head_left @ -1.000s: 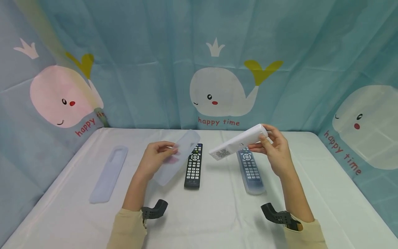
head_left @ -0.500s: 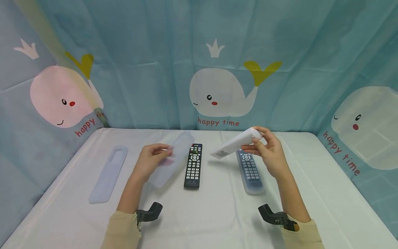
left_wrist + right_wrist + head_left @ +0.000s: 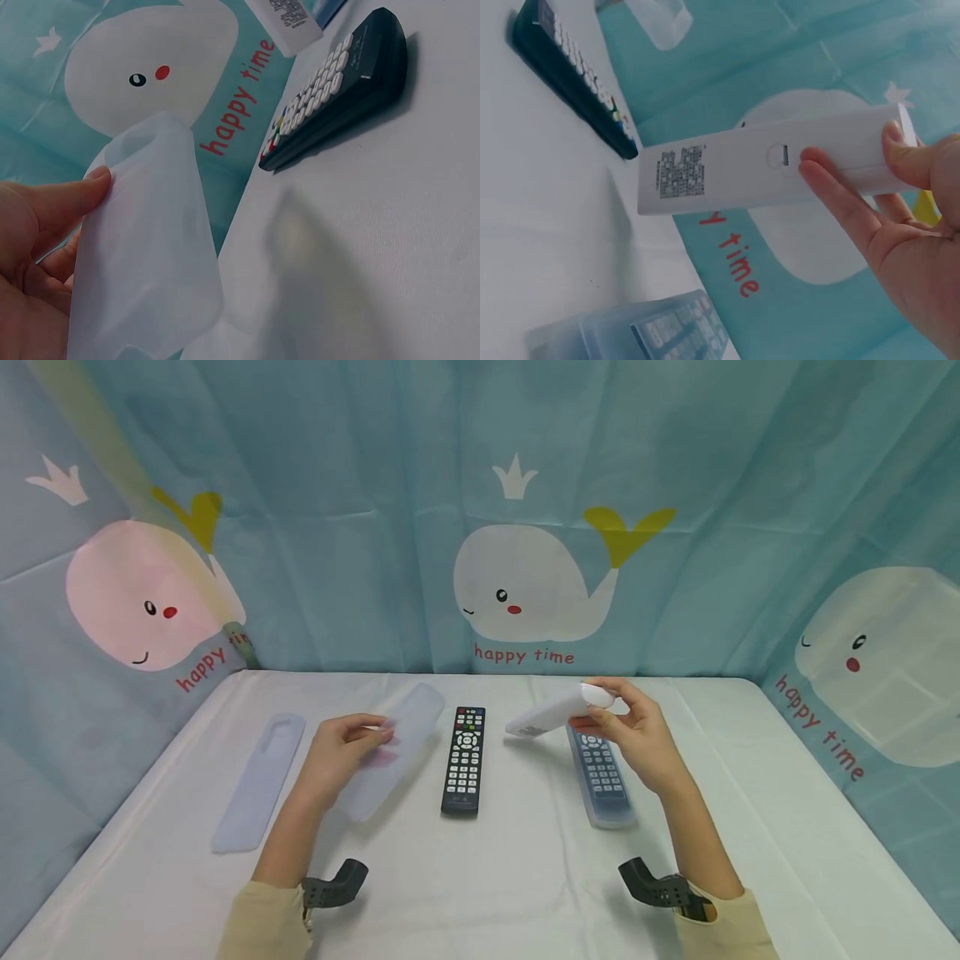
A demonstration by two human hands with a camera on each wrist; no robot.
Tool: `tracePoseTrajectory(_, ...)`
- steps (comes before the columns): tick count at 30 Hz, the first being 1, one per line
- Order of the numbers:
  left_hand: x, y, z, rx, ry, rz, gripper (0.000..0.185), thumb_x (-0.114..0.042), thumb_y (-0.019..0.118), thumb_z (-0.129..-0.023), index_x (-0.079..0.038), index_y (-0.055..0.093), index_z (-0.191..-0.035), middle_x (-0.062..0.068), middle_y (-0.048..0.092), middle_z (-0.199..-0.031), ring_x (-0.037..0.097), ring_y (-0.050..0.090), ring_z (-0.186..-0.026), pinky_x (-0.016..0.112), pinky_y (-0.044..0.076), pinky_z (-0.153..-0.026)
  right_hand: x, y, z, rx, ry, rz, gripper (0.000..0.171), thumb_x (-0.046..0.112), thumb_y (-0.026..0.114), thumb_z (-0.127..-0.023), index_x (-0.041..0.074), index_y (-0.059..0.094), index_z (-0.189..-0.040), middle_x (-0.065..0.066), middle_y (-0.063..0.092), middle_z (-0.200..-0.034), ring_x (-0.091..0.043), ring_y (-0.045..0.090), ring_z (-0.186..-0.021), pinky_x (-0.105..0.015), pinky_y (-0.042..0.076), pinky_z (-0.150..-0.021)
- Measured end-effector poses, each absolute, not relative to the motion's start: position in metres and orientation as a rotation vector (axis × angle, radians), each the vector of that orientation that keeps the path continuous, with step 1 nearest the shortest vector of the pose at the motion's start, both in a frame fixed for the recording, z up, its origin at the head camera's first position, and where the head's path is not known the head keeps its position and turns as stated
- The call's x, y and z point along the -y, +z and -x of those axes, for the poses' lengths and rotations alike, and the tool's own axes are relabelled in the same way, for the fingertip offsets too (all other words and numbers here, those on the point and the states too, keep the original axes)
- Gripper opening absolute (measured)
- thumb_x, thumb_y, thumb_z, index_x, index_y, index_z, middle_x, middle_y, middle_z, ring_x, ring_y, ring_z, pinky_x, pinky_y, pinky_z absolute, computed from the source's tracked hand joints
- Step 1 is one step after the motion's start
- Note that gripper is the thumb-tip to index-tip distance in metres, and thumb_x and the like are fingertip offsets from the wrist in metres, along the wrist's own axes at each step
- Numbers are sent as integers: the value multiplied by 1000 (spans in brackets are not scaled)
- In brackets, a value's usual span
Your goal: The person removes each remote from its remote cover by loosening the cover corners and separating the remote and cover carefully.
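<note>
My left hand [image 3: 336, 758] pinches a translucent remote cover [image 3: 401, 739] by its edge, tilted above the table; the left wrist view shows this sleeve [image 3: 154, 240] with thumb and fingers at one side. On the right, my right hand [image 3: 636, 737] grips a white remote control [image 3: 551, 710] near its far end. Its back, with a printed code label and a small round latch mark, faces the right wrist camera [image 3: 742, 169]. Between the hands a black remote [image 3: 463, 764] lies buttons up. Partly beneath the white remote and right hand lies a remote in a clear cover [image 3: 606, 785].
Another translucent cover [image 3: 258, 785] lies flat at the left of the white-clothed table [image 3: 487, 893]. A teal curtain [image 3: 375, 585] with printed whales rises along the table's back and sides. Each wrist carries a black camera mount [image 3: 337, 885].
The left hand has moved left and slightly nearer with the cover, uncovering the black remote's top. The right hand has shifted left and lower, its white remote now more level.
</note>
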State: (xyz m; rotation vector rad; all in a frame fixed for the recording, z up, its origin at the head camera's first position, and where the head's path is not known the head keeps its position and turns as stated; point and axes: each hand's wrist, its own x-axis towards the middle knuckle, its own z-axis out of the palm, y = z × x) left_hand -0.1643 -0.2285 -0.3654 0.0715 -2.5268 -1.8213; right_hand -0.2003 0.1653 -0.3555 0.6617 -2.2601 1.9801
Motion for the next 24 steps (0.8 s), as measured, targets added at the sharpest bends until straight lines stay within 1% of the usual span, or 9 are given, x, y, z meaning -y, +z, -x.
tracePoseTrajectory(3,233,-366,162,2535,-1815,-81,37,-8,70,-102,13,64,-132,11,80,-103,-2,70,-78,15,55,-74,-164,-358,200,2256,1996,-690,36,-1,58,-107,-11,51,-140,-10,54,-125,-12,76,-98,-29,63,-89)
tracePoseTrajectory(7,237,-368,159,2549,-1803,-114,39,-9,70,-102,14,64,-132,10,80,-102,-4,68,-81,14,53,-75,-162,-360,200,2249,2022,-704,34,-2,60,-106,-10,53,-138,-9,55,-123,-13,76,-99,-29,63,-90)
tracePoseTrajectory(12,242,-374,158,2577,-1769,-160,40,-12,70,-102,12,64,-133,9,80,-102,-4,66,-84,14,51,-76,-160,-360,198,2273,2020,-706,33,-1,61,-105,-9,54,-137,-9,56,-124,-13,76,-100,-28,62,-91)
tracePoseTrajectory(17,246,-382,157,2563,-1788,-210,41,-11,70,-102,13,63,-134,8,81,-101,-5,66,-81,15,51,-75,-160,-361,196,2287,2025,-698,35,-2,62,-105,-10,54,-137,-9,57,-127,-13,76,-102,-29,62,-93)
tracePoseTrajectory(24,252,-388,156,2529,-1826,-250,41,-11,71,-102,14,62,-134,4,81,-98,-6,67,-80,14,51,-75,-157,-362,197,2303,2032,-688,36,0,63,-104,-10,54,-138,-13,57,-130,-16,76,-103,-29,61,-94)
